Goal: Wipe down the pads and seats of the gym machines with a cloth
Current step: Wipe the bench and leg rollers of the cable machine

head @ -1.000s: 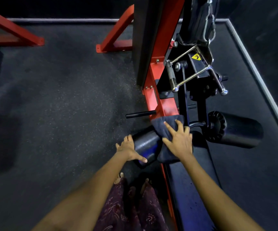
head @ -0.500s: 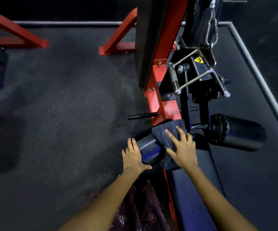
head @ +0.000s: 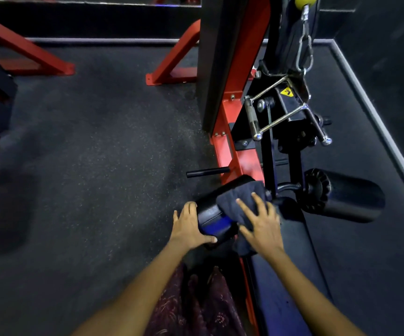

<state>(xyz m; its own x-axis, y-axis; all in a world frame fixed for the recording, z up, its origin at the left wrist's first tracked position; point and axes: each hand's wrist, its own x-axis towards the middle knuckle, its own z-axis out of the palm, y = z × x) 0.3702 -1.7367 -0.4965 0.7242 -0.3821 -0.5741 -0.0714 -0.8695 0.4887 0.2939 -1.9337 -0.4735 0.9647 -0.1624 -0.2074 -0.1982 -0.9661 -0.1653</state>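
On left roller pad: cloth under flat, spread right hand; left hand cups pad end.

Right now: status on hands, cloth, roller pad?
Left hand braces left roller pad end. Right hand presses cloth flat on it. Nothing in the way.
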